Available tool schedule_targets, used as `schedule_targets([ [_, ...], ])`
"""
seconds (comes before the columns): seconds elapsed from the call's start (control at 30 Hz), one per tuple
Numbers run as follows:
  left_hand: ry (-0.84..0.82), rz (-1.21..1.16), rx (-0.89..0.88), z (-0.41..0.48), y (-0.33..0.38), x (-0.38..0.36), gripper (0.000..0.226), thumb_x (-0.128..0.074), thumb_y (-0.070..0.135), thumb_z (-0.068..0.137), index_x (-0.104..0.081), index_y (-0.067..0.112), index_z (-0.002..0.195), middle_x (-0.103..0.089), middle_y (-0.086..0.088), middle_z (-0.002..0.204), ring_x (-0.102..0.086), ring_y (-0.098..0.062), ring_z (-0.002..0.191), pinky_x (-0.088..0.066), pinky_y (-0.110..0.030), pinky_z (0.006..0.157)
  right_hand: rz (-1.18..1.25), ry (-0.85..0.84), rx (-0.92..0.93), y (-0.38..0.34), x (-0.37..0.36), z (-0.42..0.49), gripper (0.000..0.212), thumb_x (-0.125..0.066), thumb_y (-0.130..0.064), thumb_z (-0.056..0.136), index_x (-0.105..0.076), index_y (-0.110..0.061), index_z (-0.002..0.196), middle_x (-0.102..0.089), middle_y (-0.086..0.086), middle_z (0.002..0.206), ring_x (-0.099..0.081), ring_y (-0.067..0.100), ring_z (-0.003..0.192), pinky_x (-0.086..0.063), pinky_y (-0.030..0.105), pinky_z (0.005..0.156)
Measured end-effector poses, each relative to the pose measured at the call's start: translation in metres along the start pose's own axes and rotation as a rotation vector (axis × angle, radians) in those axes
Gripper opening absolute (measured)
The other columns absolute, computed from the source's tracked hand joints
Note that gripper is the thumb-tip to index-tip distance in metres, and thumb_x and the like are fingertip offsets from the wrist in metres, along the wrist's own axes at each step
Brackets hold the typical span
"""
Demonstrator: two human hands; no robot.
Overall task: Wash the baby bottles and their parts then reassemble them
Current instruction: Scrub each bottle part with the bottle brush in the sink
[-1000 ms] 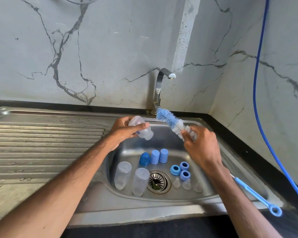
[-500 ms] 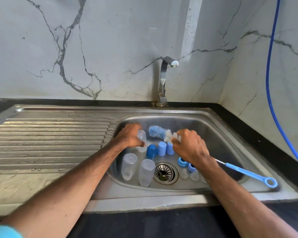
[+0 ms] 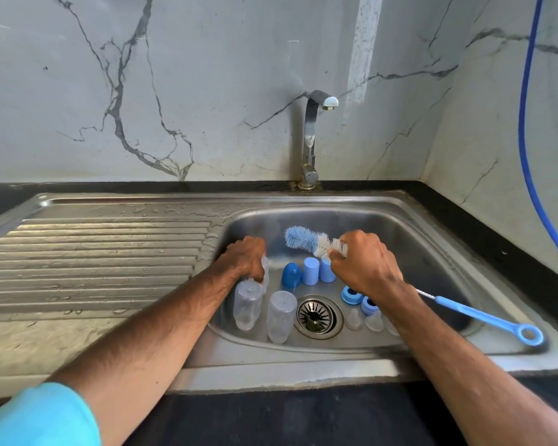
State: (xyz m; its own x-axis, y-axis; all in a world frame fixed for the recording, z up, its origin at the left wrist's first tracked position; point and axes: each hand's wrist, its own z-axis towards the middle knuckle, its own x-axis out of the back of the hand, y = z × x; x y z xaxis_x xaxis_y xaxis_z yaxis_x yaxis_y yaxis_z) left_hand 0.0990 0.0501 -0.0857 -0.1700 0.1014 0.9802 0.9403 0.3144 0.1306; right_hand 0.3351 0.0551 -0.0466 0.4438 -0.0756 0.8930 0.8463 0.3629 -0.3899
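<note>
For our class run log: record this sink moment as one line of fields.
left hand: holds clear bottle in sink | right hand: grips bottle brush near bristles | tap: no water visible

The wall (image 3: 142,91) is pale grey-white marble with dark branching veins. A bright blue hose (image 3: 525,123) runs down it at the right. The sink (image 3: 400,214) and the ribbed drainboard (image 3: 94,259) on its left are dull silver steel, edged by a black counter (image 3: 474,233). The brush (image 3: 306,241) has light blue bristles turning white toward its sky-blue handle. In the basin, the domed cap (image 3: 291,274) is deep blue, the cylinder caps (image 3: 311,271) pale blue, the rings (image 3: 348,294) mid blue. The bottles (image 3: 281,313) and teats (image 3: 353,318) are clear. The near-left sleeve (image 3: 39,416) is turquoise.
</note>
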Motion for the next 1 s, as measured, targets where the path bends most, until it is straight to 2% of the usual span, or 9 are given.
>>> schedule_targets([
  [0.13, -0.003, 0.011, -0.004, -0.0038, 0.0042, -0.0006, 0.069, -0.091, 0.023, 0.074, -0.059, 0.014, 0.134, -0.064, -0.007, 0.127, -0.066, -0.029, 0.112, -0.056, -0.040, 0.091, -0.003, 0.000, -0.002, 0.0006, -0.0010, -0.0003, 0.020, -0.062, -0.028, 0.094, -0.062, -0.012, 0.082, -0.064, 0.006, 0.079, -0.065, 0.030, 0.073, -0.058, 0.042, 0.069],
  [0.3, -0.013, -0.006, -0.005, -0.0057, 0.0050, 0.0010, 0.072, -0.094, 0.030, 0.071, -0.059, 0.016, 0.132, -0.064, -0.006, 0.128, -0.065, -0.028, 0.112, -0.055, -0.039, 0.090, -0.012, -0.014, -0.003, 0.0021, -0.0024, -0.0007, 0.021, -0.060, -0.027, 0.094, -0.060, -0.010, 0.081, -0.065, 0.006, 0.077, -0.067, 0.029, 0.070, -0.059, 0.042, 0.071],
  [0.43, -0.008, -0.042, -0.015, -0.0050, 0.0042, 0.0003, 0.079, -0.095, 0.036, 0.069, -0.057, 0.017, 0.136, -0.062, -0.004, 0.133, -0.063, -0.027, 0.117, -0.053, -0.040, 0.097, 0.006, -0.020, -0.017, 0.0006, 0.0001, -0.0009, 0.017, -0.055, -0.026, 0.094, -0.060, -0.012, 0.087, -0.065, 0.007, 0.086, -0.065, 0.031, 0.079, -0.056, 0.041, 0.073],
  [0.57, -0.018, -0.059, -0.021, -0.0063, 0.0047, 0.0006, 0.086, -0.096, 0.040, 0.066, -0.056, 0.018, 0.138, -0.062, -0.004, 0.134, -0.062, -0.028, 0.118, -0.053, -0.042, 0.099, 0.001, -0.032, -0.017, -0.0007, 0.0009, -0.0043, 0.011, -0.054, -0.022, 0.092, -0.059, -0.013, 0.094, -0.064, 0.004, 0.087, -0.064, 0.027, 0.078, -0.055, 0.041, 0.072],
  [0.93, 0.039, -0.042, -0.055, -0.0080, 0.0070, 0.0009, 0.070, -0.093, 0.030, 0.074, -0.059, 0.015, 0.133, -0.062, -0.007, 0.131, -0.063, -0.028, 0.115, -0.053, -0.042, 0.099, -0.024, -0.071, -0.033, 0.0003, 0.0025, -0.0037, 0.010, -0.059, -0.017, 0.088, -0.060, -0.011, 0.096, -0.064, 0.005, 0.087, -0.064, 0.026, 0.079, -0.057, 0.041, 0.074],
  [1.0, 0.051, -0.023, -0.058, -0.0071, 0.0073, -0.0010, 0.073, -0.092, 0.032, 0.074, -0.056, 0.014, 0.135, -0.060, -0.007, 0.134, -0.060, -0.028, 0.119, -0.051, -0.042, 0.101, -0.013, -0.066, -0.038, 0.0014, 0.0017, -0.0029, 0.011, -0.061, -0.018, 0.087, -0.060, -0.012, 0.096, -0.065, 0.005, 0.088, -0.065, 0.027, 0.080, -0.058, 0.043, 0.075],
])
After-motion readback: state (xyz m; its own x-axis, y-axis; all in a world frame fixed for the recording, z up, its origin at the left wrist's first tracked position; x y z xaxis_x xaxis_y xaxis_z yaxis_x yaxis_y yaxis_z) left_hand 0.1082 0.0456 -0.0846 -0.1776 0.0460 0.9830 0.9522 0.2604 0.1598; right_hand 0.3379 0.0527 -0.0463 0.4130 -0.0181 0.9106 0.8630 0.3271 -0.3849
